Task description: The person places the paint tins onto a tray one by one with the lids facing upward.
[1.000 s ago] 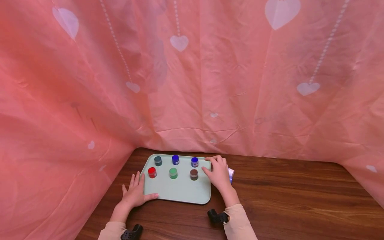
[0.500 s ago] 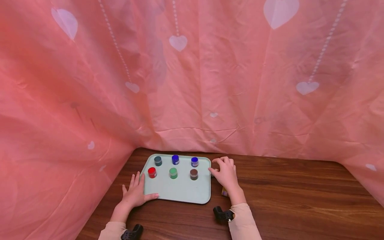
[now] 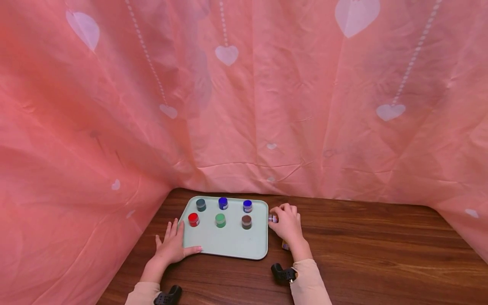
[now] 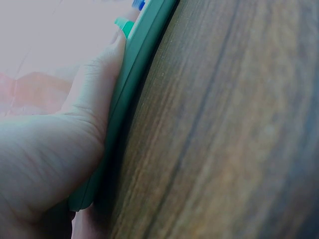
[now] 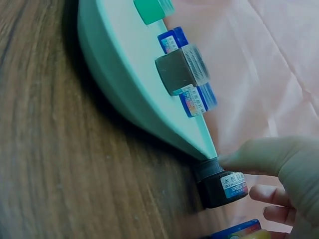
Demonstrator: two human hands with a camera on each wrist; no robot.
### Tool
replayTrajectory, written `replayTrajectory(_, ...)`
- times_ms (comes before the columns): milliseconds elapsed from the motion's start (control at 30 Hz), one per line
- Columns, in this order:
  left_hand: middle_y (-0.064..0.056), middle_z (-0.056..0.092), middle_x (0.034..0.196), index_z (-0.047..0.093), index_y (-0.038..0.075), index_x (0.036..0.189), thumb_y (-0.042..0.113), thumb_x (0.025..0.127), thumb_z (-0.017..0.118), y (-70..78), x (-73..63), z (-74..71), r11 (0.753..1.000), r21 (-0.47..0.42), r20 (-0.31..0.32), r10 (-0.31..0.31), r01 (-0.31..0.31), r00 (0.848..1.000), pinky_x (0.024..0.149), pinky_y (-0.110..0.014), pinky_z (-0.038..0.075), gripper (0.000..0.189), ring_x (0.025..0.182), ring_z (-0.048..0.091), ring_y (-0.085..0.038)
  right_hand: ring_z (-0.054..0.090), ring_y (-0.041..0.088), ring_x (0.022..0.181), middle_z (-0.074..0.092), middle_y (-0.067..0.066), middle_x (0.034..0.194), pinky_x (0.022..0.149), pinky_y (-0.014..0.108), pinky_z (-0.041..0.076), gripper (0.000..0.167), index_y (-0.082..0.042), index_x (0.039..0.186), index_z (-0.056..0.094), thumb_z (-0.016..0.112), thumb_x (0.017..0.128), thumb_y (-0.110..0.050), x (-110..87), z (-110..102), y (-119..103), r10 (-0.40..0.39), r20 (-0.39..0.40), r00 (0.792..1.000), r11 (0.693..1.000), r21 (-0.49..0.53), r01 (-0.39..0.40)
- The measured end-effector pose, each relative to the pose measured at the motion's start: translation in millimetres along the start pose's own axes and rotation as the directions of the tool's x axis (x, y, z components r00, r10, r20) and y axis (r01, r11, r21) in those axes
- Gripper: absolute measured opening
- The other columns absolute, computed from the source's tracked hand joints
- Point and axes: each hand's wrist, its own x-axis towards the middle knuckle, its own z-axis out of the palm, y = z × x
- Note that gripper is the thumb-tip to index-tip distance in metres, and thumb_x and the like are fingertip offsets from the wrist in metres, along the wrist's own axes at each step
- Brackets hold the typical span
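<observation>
Your left hand [image 3: 171, 245], fingers wide, touches the tray [image 3: 225, 243] at 8 o'clock; your right hand [image 3: 287, 223] pinches a dark jar [image 5: 219, 186] (label showing) with its fingers, just outside the tray's 3 o'clock edge.

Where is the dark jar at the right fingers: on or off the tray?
Off: in the right wrist view, the jar shows outside the rim of the tray.
</observation>
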Motion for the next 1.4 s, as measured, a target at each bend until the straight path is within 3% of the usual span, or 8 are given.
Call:
replayTrajectory(633,-0.028,0.008,0.161,0.018,-0.005,0.153,0.08,0.064,0.067,0.2,0.8,-0.4,1.0,-0.016,-0.007,0.003,-0.003,1.0,0.103,-0.081,-0.004,0.132,0.149,0.001,-0.048,0.04,0.039,0.114,0.053,0.017,0.11,0.088,0.051,0.034,0.028,-0.01,0.104,0.071,0.077,0.076,-0.01,1.4,11.1,-1.7,0.031,0.013,0.999,0.999,-0.038,-0.03)
replayTrajectory(1400,-0.029,0.007,0.161,0.018,-0.005,0.153,0.075,0.067,0.07,0.6,-0.6,-0.4,1.0,-0.01,0.002,-0.003,0.003,1.0,0.103,-0.081,-0.002,0.129,0.148,0.0,-0.049,0.039,0.037,0.115,0.052,0.015,0.115,0.09,0.051,0.033,0.024,-0.009,0.096,0.069,0.079,0.075,-0.013,2.7,11.7,2.1,0.038,-0.016,0.999,0.999,-0.024,-0.039)
